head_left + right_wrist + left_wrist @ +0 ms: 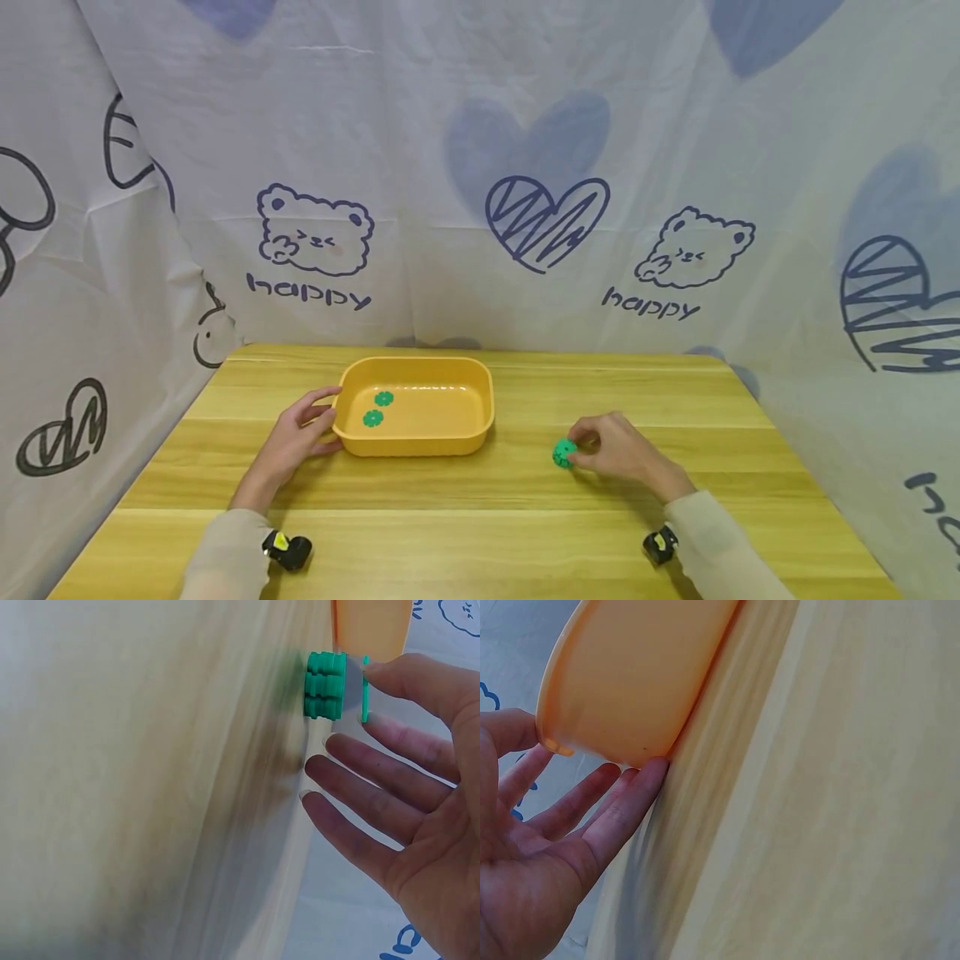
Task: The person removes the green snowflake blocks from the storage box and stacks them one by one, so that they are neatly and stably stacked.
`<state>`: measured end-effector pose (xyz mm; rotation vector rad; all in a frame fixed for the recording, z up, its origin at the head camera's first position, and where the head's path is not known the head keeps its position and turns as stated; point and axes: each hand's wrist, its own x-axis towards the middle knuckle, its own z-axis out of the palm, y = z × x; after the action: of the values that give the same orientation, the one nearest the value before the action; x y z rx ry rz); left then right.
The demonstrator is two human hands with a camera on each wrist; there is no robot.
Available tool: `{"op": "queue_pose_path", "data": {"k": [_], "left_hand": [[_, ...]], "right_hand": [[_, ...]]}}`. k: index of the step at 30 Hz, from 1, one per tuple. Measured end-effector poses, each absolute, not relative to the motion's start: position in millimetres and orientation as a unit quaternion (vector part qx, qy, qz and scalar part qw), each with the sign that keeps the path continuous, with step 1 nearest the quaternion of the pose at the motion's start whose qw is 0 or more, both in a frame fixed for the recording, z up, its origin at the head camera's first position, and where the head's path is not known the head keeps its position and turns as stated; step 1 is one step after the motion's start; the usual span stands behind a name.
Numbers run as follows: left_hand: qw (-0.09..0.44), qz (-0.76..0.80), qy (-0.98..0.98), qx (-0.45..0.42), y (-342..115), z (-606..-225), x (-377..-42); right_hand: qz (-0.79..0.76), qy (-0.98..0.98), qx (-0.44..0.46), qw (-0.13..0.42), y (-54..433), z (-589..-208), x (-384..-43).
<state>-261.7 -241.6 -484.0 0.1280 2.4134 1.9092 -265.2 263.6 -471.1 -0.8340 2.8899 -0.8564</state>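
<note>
A yellow plastic basin (412, 447) stands on the table, with two green notched discs (384, 399) lying flat inside near its left end. My left hand (306, 427) touches the outside of that left end; in the left wrist view its spread fingers (626, 817) rest along the wall from rim to base. To the right of the basin, my right hand (618, 447) pinches one thin green disc (365, 697) between thumb and forefinger. A short stack of like green discs (325, 686) stands on the table just under it, with a small gap between. The other right-hand fingers are spread.
The wooden table (450, 533) reaches back to a white cloth (427, 150) with bear and heart drawings, which also hangs at both sides. Small black devices (288, 550) are worn at both wrists.
</note>
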Motion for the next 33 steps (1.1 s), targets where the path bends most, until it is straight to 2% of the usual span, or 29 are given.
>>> {"op": "queue_pose_path", "data": {"k": [17, 33], "left_hand": [[0.027, 0.616, 0.786, 0.043, -242.0, -485.4, -262.0], [0.03, 0.624, 0.779, 0.045, -242.4, -485.2, -261.5]], "right_hand": [[-0.261, 0.931, -0.255, 0.004, 261.3, -472.4, -261.9], [-0.222, 0.941, -0.252, -0.035, 255.1, -476.1, -261.7]]}}
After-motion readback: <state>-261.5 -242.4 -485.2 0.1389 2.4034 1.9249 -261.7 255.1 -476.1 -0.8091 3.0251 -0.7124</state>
